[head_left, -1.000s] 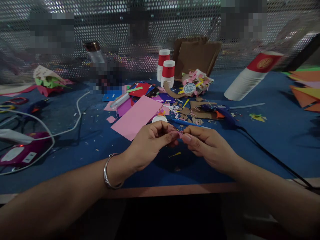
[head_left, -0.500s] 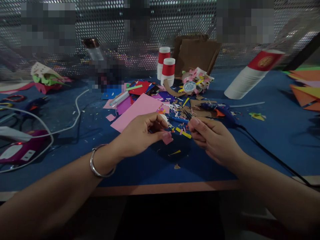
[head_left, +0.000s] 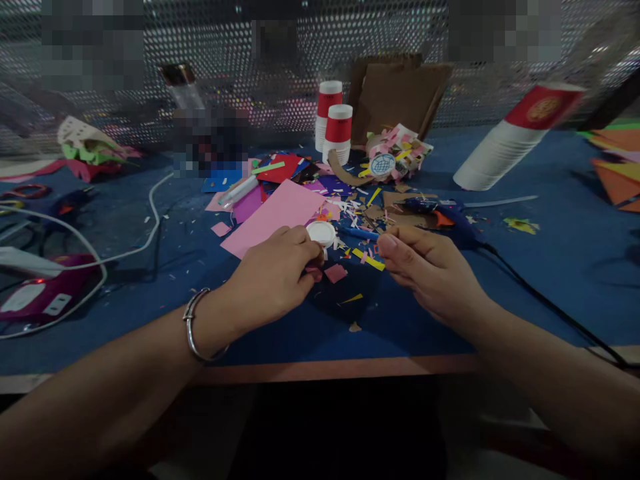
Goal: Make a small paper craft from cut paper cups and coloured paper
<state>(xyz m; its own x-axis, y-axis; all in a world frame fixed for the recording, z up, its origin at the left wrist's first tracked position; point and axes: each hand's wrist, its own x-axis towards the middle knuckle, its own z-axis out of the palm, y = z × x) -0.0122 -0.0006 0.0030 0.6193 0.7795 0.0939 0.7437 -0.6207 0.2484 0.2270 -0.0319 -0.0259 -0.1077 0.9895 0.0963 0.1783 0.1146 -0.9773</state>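
Observation:
My left hand point(head_left: 283, 273), with a silver bangle at its wrist, is low over the table with its fingers curled together. Its fingertips are at the near edge of a small white round disc point(head_left: 321, 233); whether they grip anything is hidden. A small pink paper piece point(head_left: 336, 273) lies just right of these fingers. My right hand point(head_left: 433, 270) is closed in a pinch, thumb on top; what it holds is hidden by its fingers. A blue pen-like stick point(head_left: 360, 233) lies just beyond its fingertips. Near the hands lie a yellow strip point(head_left: 369, 259) and a large pink sheet point(head_left: 275, 217).
A blue glue gun point(head_left: 457, 220) with a black cord lies beyond my right hand. Stacked paper cups point(head_left: 338, 127) stand behind, and a long cup stack point(head_left: 515, 143) leans at right. Paper scraps cover the middle. A purple power strip point(head_left: 47, 293) and white cable are at left.
My left hand has let go of the small pink paper piece, which now lies on the table, and has turned palm-down toward the white disc. Dark tips at my right fingers no longer show.

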